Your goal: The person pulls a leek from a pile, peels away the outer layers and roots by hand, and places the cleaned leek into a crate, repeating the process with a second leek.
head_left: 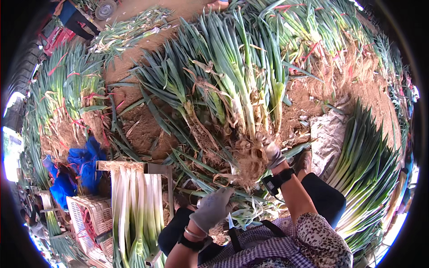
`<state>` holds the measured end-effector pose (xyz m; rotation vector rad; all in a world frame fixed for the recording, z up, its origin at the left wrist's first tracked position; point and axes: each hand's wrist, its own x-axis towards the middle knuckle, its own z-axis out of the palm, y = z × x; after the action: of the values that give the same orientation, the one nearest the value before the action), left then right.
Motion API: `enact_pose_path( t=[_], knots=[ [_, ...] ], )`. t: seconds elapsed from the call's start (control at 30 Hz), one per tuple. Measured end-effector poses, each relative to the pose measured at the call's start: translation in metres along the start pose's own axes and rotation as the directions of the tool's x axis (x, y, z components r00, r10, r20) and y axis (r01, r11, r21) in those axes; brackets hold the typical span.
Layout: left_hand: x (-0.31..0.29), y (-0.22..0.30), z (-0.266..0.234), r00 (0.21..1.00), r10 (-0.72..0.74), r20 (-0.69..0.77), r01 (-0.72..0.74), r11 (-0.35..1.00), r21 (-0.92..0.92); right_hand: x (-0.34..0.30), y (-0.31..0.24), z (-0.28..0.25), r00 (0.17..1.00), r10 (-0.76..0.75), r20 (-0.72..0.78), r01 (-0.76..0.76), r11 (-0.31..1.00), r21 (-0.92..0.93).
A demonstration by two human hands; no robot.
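A large clump of uncleaned green onions [237, 85] stands in front of me, with brown dry skins and tangled roots [251, 165] at its near end. My right hand [272, 152], in a grey glove, is closed around stalks low in this clump, just above the roots. Closer to my body and further left is my left hand [211, 209], gloved in grey as well. Its fingers are curled together near the root end, and what they hold, if anything, is hidden. Loose leaves and peeled skins [254, 212] lie under and between my hands.
Trimmed white-stemmed green onions [136, 210] rest in a metal-framed stand at left, beside a pale plastic crate [89, 219] and blue bags [87, 163]. A fanned pile [366, 174] lies at right. Tied bundles [67, 98] stand farther off. Another person [76, 20] is at upper left.
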<state>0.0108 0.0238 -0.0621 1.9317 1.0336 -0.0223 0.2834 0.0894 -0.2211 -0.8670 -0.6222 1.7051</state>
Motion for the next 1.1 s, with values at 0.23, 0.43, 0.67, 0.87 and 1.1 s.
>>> enact_pose_path(
  t=[0.23,0.43,0.67,0.87,1.1],
  knots=[
    [-0.002,-0.006,0.012,0.98,0.152,-0.126,-0.144,0.987,0.068,-0.055,-0.011,0.046,0.913,-0.378,0.154,0.376,0.631,-0.678],
    [0.016,-0.004,0.017,0.972,0.17,-0.161,-0.157,0.983,0.091,-0.122,-0.037,0.094,0.94,-0.134,-0.315,-0.122,0.728,-0.675],
    [0.022,0.002,-0.005,0.95,-0.061,-0.307,-0.271,0.333,-0.903,-0.251,-0.076,0.19,0.95,-0.025,-0.311,-0.238,0.584,-0.776],
    [0.012,-0.013,-0.03,0.865,-0.077,-0.495,-0.488,-0.357,-0.797,-0.27,-0.012,0.122,0.898,0.276,-0.343,-0.44,0.567,-0.696],
    [-0.019,-0.046,-0.04,0.71,-0.427,-0.56,-0.67,-0.165,-0.724,-0.106,-0.034,0.237,0.985,-0.165,0.049,0.119,0.451,-0.885]
  ],
)
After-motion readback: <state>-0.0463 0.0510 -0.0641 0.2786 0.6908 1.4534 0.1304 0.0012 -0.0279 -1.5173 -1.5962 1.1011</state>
